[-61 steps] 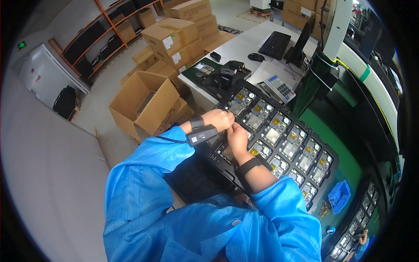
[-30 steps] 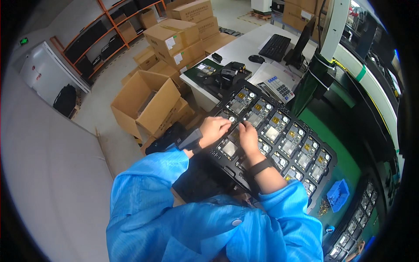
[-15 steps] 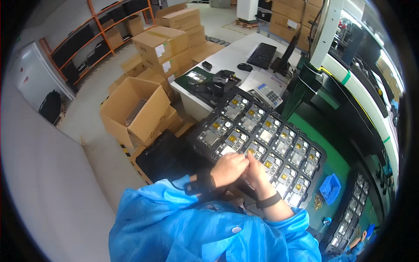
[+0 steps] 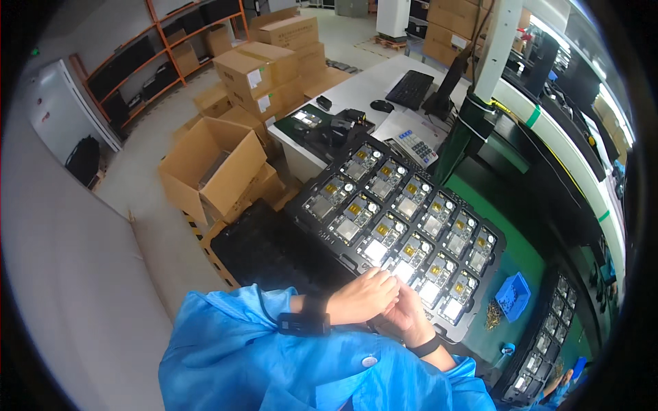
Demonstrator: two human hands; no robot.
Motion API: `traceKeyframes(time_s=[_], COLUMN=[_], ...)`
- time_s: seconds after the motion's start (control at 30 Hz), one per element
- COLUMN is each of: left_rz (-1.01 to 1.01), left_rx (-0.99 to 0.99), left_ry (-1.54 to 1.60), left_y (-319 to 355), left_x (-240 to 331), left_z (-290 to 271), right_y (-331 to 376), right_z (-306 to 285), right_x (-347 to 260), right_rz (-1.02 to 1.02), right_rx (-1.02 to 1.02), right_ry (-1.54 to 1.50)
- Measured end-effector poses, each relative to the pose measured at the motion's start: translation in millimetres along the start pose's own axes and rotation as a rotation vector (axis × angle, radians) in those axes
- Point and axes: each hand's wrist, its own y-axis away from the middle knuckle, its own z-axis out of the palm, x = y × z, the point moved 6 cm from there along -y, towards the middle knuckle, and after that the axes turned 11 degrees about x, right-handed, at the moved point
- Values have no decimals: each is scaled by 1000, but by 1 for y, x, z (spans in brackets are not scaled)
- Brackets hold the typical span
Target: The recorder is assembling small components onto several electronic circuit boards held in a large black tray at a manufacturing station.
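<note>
My left hand (image 4: 363,296) and my right hand (image 4: 410,316) meet in front of me, fingers curled and pressed together. Whatever they hold, if anything, is hidden between the fingers. Both hands are at the near edge of a large black tray (image 4: 327,241), partly in front of it. Rows of circuit boards (image 4: 351,218) lie in its compartments, each with a gold-coloured patch and a round white part. Dark bands circle both my wrists, and a black box-shaped device (image 4: 303,324) sits by the left one.
Right of the tray are a blue bin (image 4: 514,297), a pile of small brass-coloured parts (image 4: 493,314) and another board tray (image 4: 541,342). Another person's hand (image 4: 563,379) shows there. Beyond stand a calculator (image 4: 417,147) and keyboard (image 4: 409,89); an open carton (image 4: 233,171) is left.
Both hands have drawn back toward my body, still together, uncovering more boards in the tray's near row. The view has shifted slightly.
</note>
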Motion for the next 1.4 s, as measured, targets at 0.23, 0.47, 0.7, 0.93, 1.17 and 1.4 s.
traceKeyframes(time_s=[0.23,0.47,0.7,0.93,1.17,1.4], left_rz=[151,-445,-595,-383,-324,-463], left_rx=[70,-155,-251,-35,-128,-79], left_ry=[114,-474,-444,-467,-408,-345], left_y=[-26,9,19,18,-13,21], left_x=[28,-199,-207,-230,-232,-257], left_z=[11,39,49,45,31,56], right_y=[22,122,170,190,195,195], right_z=[-38,-66,-126,-135,-135,-144], right_x=[-12,-43,-74,-101,-117,-121], right_rz=[34,-72,-416,-712,-783,-793], right_rx=[255,137,415,491,481,462], right_ry=[19,187,238,355,346,302])
